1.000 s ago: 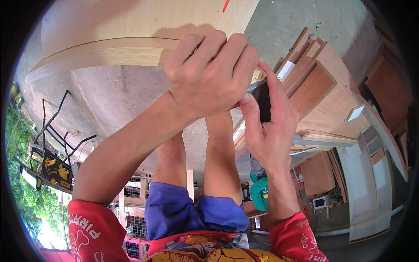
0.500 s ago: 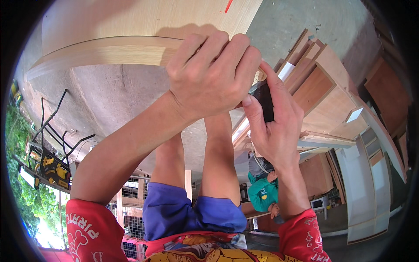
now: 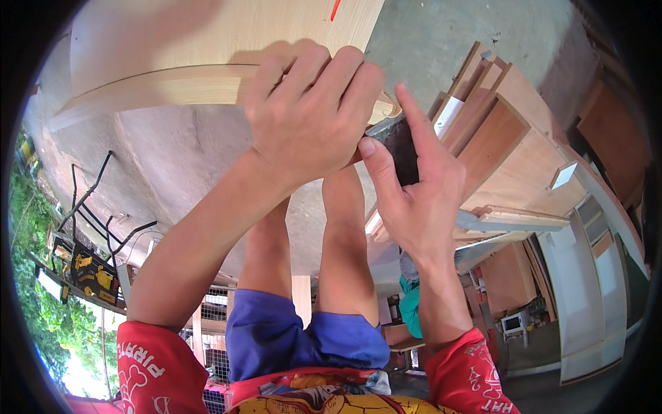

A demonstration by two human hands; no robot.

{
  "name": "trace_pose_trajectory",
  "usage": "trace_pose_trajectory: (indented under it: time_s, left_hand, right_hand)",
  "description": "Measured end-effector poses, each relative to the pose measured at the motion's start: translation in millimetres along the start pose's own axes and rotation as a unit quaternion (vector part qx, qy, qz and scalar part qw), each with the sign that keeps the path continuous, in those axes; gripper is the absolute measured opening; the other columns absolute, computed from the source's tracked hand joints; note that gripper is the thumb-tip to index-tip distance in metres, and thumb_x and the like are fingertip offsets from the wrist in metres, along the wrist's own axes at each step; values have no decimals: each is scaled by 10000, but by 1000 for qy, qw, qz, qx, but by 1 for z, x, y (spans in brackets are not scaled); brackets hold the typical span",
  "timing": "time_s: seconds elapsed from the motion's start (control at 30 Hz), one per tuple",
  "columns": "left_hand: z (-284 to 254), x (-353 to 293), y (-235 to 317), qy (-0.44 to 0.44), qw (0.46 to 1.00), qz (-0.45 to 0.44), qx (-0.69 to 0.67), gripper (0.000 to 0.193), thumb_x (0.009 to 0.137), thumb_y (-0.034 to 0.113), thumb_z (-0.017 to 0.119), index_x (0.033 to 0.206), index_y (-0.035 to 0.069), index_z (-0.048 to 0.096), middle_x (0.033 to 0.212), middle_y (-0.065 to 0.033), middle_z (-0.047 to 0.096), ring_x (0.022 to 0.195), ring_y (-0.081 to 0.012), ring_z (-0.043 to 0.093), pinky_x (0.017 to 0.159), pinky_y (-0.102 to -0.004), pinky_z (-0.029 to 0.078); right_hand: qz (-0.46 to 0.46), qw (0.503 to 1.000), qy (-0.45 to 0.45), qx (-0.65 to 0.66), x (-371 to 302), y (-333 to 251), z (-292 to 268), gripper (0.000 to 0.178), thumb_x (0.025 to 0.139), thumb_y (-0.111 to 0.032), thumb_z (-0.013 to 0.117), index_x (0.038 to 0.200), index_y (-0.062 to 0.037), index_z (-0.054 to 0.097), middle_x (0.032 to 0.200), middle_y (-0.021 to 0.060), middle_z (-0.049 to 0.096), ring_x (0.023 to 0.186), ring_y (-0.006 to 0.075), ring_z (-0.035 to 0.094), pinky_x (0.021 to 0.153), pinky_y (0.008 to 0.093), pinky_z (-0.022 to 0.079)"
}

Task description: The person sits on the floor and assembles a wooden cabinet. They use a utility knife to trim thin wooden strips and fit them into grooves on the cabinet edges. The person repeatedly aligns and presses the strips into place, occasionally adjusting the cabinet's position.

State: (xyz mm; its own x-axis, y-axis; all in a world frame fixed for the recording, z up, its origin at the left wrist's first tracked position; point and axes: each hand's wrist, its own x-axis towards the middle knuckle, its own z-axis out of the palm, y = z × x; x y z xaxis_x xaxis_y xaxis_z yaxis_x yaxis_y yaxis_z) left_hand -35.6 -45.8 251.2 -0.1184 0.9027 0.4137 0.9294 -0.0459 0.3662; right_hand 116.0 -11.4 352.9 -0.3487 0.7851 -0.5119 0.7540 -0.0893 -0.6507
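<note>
We clamp our left hand (image 3: 307, 121) over the pale curved wooden panel's (image 3: 158, 86) edge, its length running leftward, while our right hand (image 3: 414, 186) grips a dark block (image 3: 398, 148) just beside it.

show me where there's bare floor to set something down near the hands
Bare concrete floor lies left of the left hand, between the curved wooden board and the black metal stand. More lies past the board's far end. It is crowded right of the right hand, which holds a dark block, by stacked wood panels.
</note>
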Motion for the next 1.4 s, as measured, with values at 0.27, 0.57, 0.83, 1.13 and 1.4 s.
trace_pose_trajectory:
  time_s: [0.27, 0.57, 0.83, 1.13, 1.4]
  left_hand:
    - [-10, 3, 7, -16, 999, -44, 28, 156, 711, 319, 654, 788, 197, 594, 814, 47, 548, 783, -165, 579, 726, -351, 362]
    - [-6, 3, 8, -22, 999, -35, 32, 156, 693, 291, 670, 780, 185, 596, 832, 48, 584, 790, -137, 608, 693, -337, 361]
    - [-1, 3, 8, 4, 999, -32, 31, 146, 669, 265, 675, 752, 198, 575, 810, 53, 567, 736, -128, 576, 670, -319, 383]
    - [-11, 6, 6, -41, 999, -20, 21, 236, 642, 299, 698, 834, 189, 616, 892, 40, 629, 803, -163, 612, 705, -330, 405]
    - [-67, 41, -8, -250, 909, -108, -314, 358, 764, 121, 822, 1098, 40, 720, 1126, -115, 702, 1007, -309, 687, 896, -415, 527]
  right_hand:
    - [-5, 1000, -10, 10, 1, 8, 0, 643, 955, -199, 830, 1514, 38, 617, 898, 218, 768, 726, 293, 772, 673, 355, 595]
    - [-34, 997, -63, -34, 8, 12, -14, 639, 999, -237, 804, 1571, -36, 602, 838, 117, 765, 766, 215, 778, 722, 343, 588]
    - [-71, 993, -85, -50, 14, 17, -20, 650, 970, -244, 834, 1543, -27, 617, 892, 157, 757, 768, 293, 774, 728, 350, 592]
    - [-147, 981, -102, -72, 25, 31, -30, 631, 959, -315, 829, 1481, -14, 641, 879, 211, 755, 728, 402, 738, 623, 443, 573]
    - [-94, 993, -48, -50, 5, 26, -25, 619, 970, -307, 797, 1468, 19, 624, 852, 226, 728, 724, 444, 722, 625, 506, 555]
